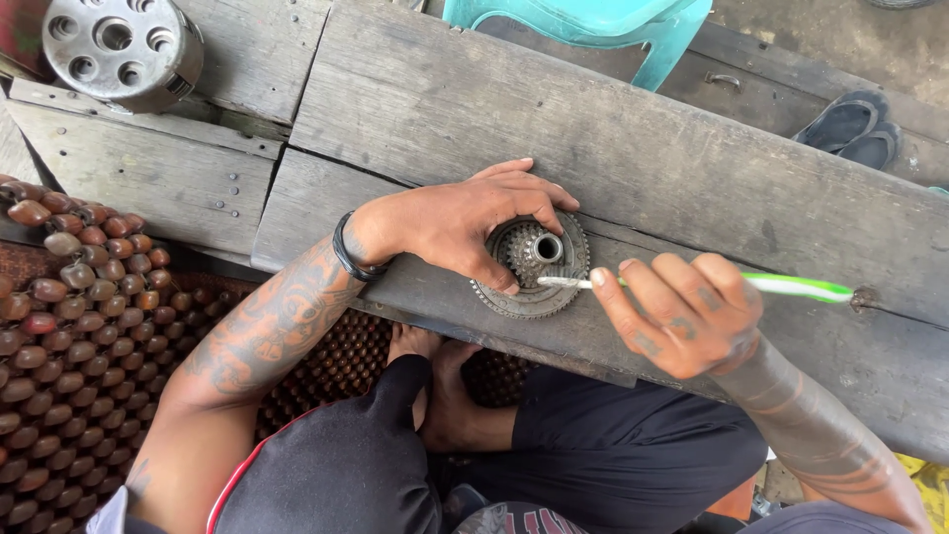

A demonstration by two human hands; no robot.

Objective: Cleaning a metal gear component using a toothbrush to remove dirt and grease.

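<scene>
We see the grey wooden worktop [633,148] filling most of the view, its planks running slightly downhill from left to right. A beaded seat mat [69,326] spreads below it at the left, and a turquoise plastic chair [603,25] stands at the top edge, with dark sandals [852,129] on the ground to its right. A round metal drum with holes [121,47] sits at the top left corner.

Near the front edge of the worktop lies the toothed gear cluster [532,265], flat on the wood, its hollow centre shaft pointing up towards us. Our left hand [465,222] cups it from above and from the left, fingers curled over the rim and thumb pressed against the near side. Our right hand [682,311] pinches a green-and-white toothbrush [791,286] between thumb and fingers. The brush's long axis runs nearly level, left to right, its bristle head pointing left and touching the gear cluster just beside the shaft.
</scene>
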